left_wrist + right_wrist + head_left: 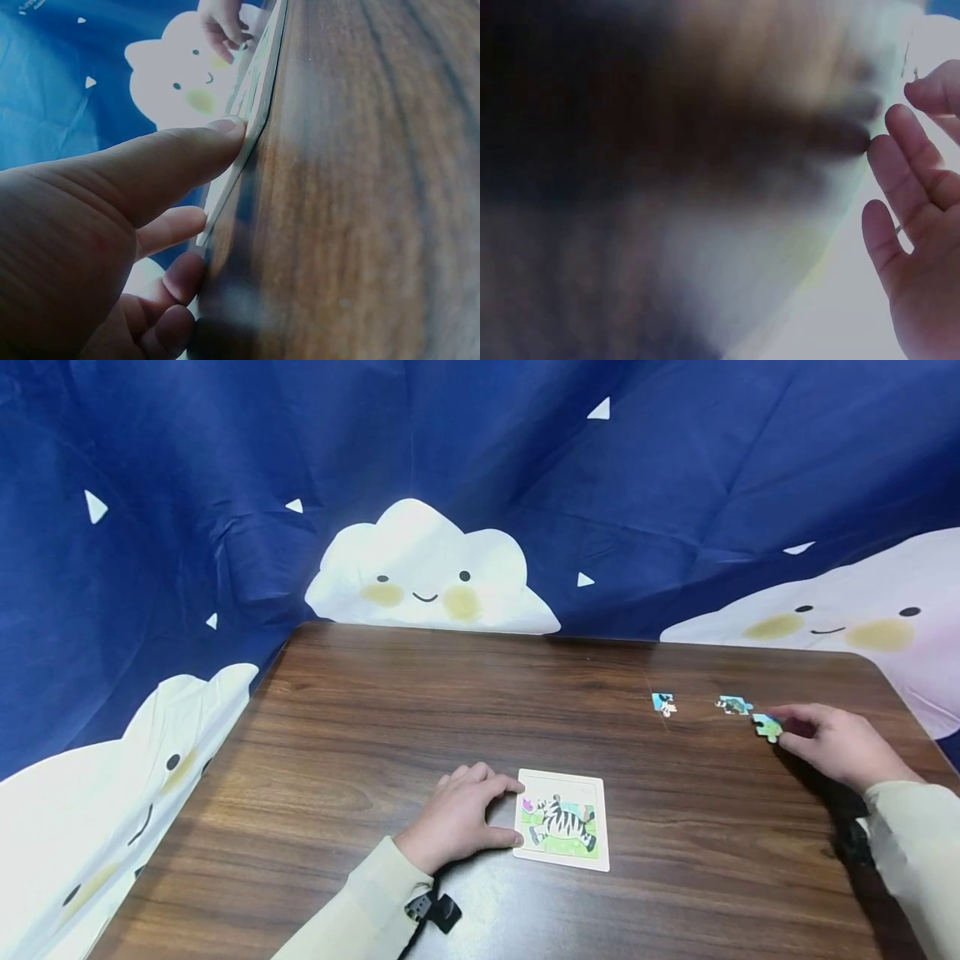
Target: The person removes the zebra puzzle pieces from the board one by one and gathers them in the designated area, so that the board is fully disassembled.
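Note:
A square jigsaw puzzle board with a pale frame and a zebra picture lies flat on the table. Against its left edge, my left hand rests the thumb and index fingertips. In the left wrist view, the thumb presses at the board's rim, with the other fingers close below. Far to the right, my right hand pinches a green and blue puzzle piece between thumb and index finger. The right wrist view shows the fingers but hides the piece.
Two more puzzle pieces lie left of my right hand: a blue one with zebra stripes and a blue and brown one. The brown wooden table ends at a dark blue curtain printed with white clouds.

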The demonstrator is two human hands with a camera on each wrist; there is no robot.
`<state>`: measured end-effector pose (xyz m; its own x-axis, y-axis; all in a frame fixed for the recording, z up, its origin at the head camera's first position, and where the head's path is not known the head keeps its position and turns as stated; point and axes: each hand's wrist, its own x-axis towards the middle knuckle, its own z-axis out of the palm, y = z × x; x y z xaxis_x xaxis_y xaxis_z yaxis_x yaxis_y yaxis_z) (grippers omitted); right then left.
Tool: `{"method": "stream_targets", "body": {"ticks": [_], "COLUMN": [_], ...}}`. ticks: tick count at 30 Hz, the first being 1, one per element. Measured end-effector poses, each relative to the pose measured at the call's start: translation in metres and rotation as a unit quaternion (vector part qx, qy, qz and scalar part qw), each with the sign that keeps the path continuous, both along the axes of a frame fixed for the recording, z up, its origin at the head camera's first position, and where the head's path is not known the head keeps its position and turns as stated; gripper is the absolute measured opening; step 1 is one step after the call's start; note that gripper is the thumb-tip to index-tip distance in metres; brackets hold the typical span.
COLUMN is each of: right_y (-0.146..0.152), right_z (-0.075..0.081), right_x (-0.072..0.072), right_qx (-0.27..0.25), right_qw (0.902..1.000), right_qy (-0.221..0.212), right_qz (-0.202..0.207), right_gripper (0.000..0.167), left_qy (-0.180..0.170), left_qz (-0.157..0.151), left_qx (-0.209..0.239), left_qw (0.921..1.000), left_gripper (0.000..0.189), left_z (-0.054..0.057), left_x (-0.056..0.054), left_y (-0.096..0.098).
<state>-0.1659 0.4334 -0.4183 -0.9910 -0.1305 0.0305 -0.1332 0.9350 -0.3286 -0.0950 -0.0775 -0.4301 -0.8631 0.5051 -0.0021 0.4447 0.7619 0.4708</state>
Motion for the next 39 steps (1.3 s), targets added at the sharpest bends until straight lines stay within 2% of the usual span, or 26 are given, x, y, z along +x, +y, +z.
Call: {"method": "stream_targets", "body": {"ticks": [3, 8, 16, 23, 27, 32, 39], "right_y": [0.009, 0.021, 0.04, 0.042, 0.043, 0.04, 0.015], "right_z": [0.002, 0.005, 0.005, 0.005, 0.007, 0.006, 0.006], "right_x": [-0.005, -0.011, -0.011, -0.014, -0.015, -0.013, -0.007], "right_qx": [-0.003, 0.001, 0.015, 0.013, 0.013, -0.001, -0.045], "right_qw": [0.9995, 0.9985, 0.9952, 0.9919, 0.9924, 0.995, 0.996], "right_qy": [-0.014, -0.025, -0.034, -0.043, -0.041, -0.015, 0.012], "right_qz": [-0.028, -0.05, -0.09, -0.119, -0.115, -0.099, -0.077], "right_gripper": [0.037, 0.038, 0.04, 0.04, 0.044, 0.043, 0.039], "left_qy": [0.001, 0.003, 0.009, 0.007, 0.006, 0.005, 0.009], "left_qz": [0.001, 0.0, -0.008, -0.008, -0.006, -0.004, -0.003], "left_qx": [0.002, 0.003, 0.002, 0.001, 0.0, 0.002, 0.001], "left_qw": [1.0, 1.0, 0.9999, 0.9999, 1.0, 1.0, 1.0], "left_gripper": [0.06, 0.06, 0.06, 0.06, 0.06, 0.06, 0.06], "left_z": [0.001, 0.001, 0.0, 0.0, -0.001, -0.002, -0.002], "left_x": [0.0, 0.0, 0.002, 0.002, 0.002, 0.001, 0.0], "left_y": [0.0, 0.0, 0.001, 0.001, 0.001, 0.0, 0.0]}}
